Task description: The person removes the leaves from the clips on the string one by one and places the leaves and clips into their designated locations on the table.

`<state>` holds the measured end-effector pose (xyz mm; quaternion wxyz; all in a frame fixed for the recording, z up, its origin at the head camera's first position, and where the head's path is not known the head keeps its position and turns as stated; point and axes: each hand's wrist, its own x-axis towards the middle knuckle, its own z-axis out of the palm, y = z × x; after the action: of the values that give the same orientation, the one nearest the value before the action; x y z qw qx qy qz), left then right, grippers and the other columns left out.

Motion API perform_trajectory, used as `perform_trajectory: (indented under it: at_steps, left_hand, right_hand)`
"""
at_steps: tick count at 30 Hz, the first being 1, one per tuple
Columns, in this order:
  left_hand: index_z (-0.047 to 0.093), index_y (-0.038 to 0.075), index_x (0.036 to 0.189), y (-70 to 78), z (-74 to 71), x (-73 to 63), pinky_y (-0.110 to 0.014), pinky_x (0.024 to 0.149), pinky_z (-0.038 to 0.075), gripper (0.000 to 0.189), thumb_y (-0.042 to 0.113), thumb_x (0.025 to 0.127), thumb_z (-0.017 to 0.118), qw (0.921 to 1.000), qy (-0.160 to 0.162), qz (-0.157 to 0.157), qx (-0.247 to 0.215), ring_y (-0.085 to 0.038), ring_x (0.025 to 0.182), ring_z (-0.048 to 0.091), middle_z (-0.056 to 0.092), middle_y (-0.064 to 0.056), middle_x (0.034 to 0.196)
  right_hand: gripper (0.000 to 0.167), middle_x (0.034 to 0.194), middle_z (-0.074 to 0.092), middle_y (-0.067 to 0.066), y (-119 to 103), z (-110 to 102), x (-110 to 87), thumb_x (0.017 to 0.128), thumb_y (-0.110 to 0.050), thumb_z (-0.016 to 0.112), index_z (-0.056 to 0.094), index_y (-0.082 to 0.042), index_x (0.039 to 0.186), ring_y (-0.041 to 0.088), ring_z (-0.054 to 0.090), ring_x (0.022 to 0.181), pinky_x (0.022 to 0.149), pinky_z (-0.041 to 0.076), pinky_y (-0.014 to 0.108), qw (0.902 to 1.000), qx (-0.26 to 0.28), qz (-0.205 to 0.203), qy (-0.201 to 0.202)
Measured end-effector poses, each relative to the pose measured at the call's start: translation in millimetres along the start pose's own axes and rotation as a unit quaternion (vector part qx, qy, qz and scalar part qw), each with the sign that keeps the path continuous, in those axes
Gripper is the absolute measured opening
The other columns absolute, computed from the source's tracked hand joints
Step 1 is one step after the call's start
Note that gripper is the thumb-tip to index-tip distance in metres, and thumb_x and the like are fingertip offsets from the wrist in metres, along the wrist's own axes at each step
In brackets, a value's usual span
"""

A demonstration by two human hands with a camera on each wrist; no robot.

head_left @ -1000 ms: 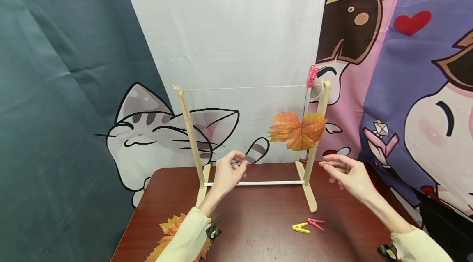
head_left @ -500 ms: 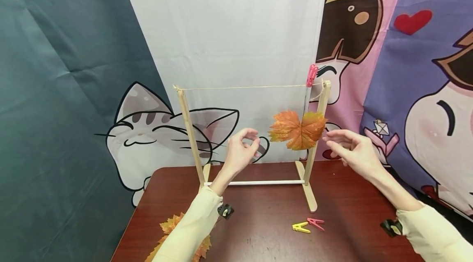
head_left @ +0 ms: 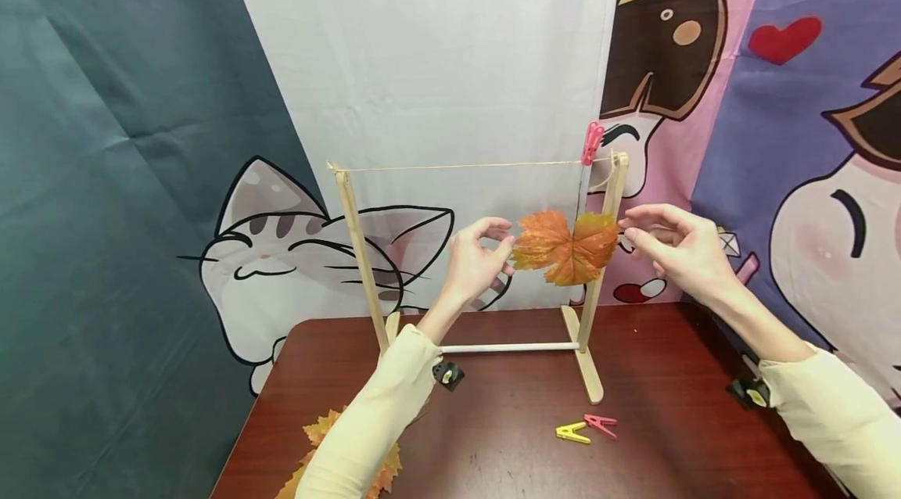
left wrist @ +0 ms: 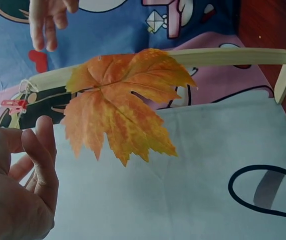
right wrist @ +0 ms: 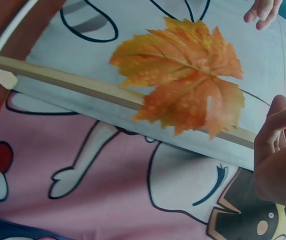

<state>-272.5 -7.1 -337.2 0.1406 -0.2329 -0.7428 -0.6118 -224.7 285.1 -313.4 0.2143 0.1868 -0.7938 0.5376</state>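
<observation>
An orange artificial maple leaf point(head_left: 563, 249) hangs by its stem below a pink clothespin point(head_left: 593, 143) on the string point(head_left: 457, 166), near the right post. On the leaf's left is my left hand point(head_left: 480, 260), fingers loosely bent with nothing in them. My right hand point(head_left: 679, 249) is raised on its right, fingers loosely bent and holding nothing. In the left wrist view a gap shows between the left hand point(left wrist: 22, 175) and the leaf point(left wrist: 117, 105). The right wrist view likewise shows the right hand point(right wrist: 278, 150) apart from the leaf's lobes.
The wooden stand point(head_left: 594, 288) holds the string between two posts. A yellow clothespin point(head_left: 573, 432) and a red clothespin point(head_left: 601, 425) lie on the brown table point(head_left: 507, 436). Another leaf point(head_left: 383, 472) lies at front left, partly under my left sleeve. A printed cloth point(head_left: 457, 53) hangs behind.
Both hands have risen from near the table to the leaf's height. The left hand has also moved right, toward the leaf. The leaf and clothespins have stayed in place.
</observation>
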Motion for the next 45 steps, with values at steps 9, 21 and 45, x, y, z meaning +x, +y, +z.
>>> perform_trajectory:
  at_steps: [9, 21, 45]
  left_hand:
    - [0.069, 0.002, 0.113, 2.4, 5.5, 8.2, -0.049, 0.041, 0.052, 0.021, 0.005, 0.092, 0.068, 0.9999, -0.002, -0.013, -0.009, -0.027, 0.053, 0.068, 0.070, -0.003, 0.092]
    - [0.071, 0.003, 0.110, 6.6, 21.5, 20.0, -0.033, 0.039, 0.052, 0.019, 0.004, 0.091, 0.070, 0.9999, 0.007, -0.009, 0.012, -0.028, 0.053, 0.069, 0.070, -0.001, 0.090]
    - [0.072, 0.003, 0.107, 15.7, 56.2, 44.0, -0.029, 0.045, 0.054, 0.017, 0.003, 0.090, 0.072, 0.9998, 0.001, 0.007, 0.019, -0.015, 0.049, 0.066, 0.071, -0.004, 0.087]
  right_hand:
    - [0.031, 0.104, 0.073, -0.003, -13.2, -4.6, 17.4, 0.093, -0.003, 0.070, 0.063, 0.004, 0.121, 0.012, 0.067, 0.065, 0.040, 0.046, 0.023, 1.0000, -0.008, 0.002, -0.003]
    - [0.037, 0.112, 0.070, -0.003, -28.5, -13.1, 45.2, 0.093, -0.005, 0.070, 0.062, 0.000, 0.128, 0.011, 0.071, 0.073, 0.040, 0.045, 0.023, 0.9997, -0.024, -0.006, 0.001]
    - [0.040, 0.114, 0.066, -0.002, -54.4, -13.6, 93.2, 0.090, -0.010, 0.074, 0.064, -0.009, 0.129, 0.010, 0.070, 0.074, 0.040, 0.044, 0.021, 0.9996, -0.023, 0.005, -0.018]
